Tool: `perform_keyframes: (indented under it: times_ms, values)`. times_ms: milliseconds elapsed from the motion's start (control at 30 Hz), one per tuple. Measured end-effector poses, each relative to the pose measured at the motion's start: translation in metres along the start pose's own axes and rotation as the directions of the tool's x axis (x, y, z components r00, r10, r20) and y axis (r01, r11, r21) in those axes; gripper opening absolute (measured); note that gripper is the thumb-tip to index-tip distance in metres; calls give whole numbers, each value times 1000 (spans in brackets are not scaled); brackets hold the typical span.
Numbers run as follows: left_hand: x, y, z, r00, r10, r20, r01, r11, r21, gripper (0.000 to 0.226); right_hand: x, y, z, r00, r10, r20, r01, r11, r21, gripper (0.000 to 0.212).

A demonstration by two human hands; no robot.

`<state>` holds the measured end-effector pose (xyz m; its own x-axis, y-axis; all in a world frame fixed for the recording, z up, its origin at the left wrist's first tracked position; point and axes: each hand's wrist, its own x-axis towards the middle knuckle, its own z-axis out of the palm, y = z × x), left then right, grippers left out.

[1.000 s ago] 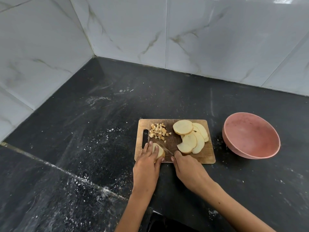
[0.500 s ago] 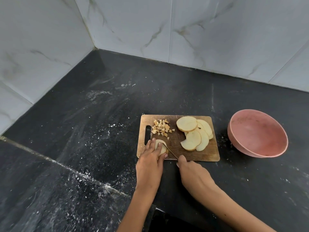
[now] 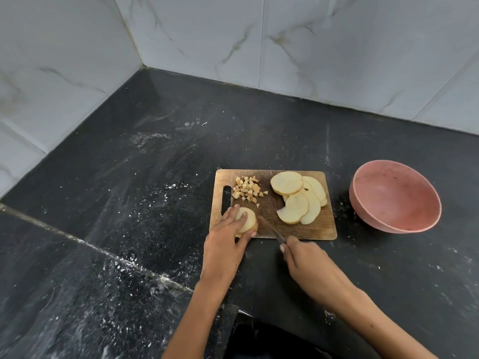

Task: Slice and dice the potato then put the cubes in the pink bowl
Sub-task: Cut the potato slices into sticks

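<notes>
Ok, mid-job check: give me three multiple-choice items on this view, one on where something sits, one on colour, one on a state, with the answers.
1. Where does the pile of potato cubes lie?
A. in the bowl
B. on the cutting board's far left part, near its handle slot
C. on the bare counter

2. What colour is the bowl?
A. pink
B. white
C. green

3. What does the right hand hold?
A. nothing
B. a potato slice
C. the knife

Answers: 1 B, the cubes sit on the wood beside the slot. 2 A, its rim and inside are pink, and no cubes show inside. 3 C, the fingers curl round the handle, with the blade angled toward the stacked slices that the left hand presses down.
</notes>
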<state>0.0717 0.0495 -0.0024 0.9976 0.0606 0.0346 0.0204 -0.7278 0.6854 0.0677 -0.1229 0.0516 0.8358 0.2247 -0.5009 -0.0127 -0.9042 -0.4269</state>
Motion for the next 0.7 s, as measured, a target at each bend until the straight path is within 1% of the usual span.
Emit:
perform_keyframes:
  times_ms: [100, 367, 433, 533, 700]
  values:
    - [1, 1, 3, 1000, 19, 12, -19, 1000, 12, 44, 2, -3, -5, 999, 2, -51, 0, 999, 46, 27]
    - [5, 3, 9, 1000, -7, 19, 7, 1000, -19, 43, 22, -16, 3, 999, 3, -52, 1, 998, 66, 24]
    - [6, 4, 9, 999, -21, 27, 21, 1000, -17, 43, 24, -21, 4, 999, 20, -41, -18, 999, 51, 22]
    - [6, 5, 9, 999, -25, 29, 25, 999, -26, 43, 29, -29, 6, 998, 51, -23, -51, 999, -19, 17]
    - [4, 7, 9, 1000, -16, -1, 16, 999, -29, 43, 30, -29, 12, 993, 113, 22, -110, 988, -110, 12]
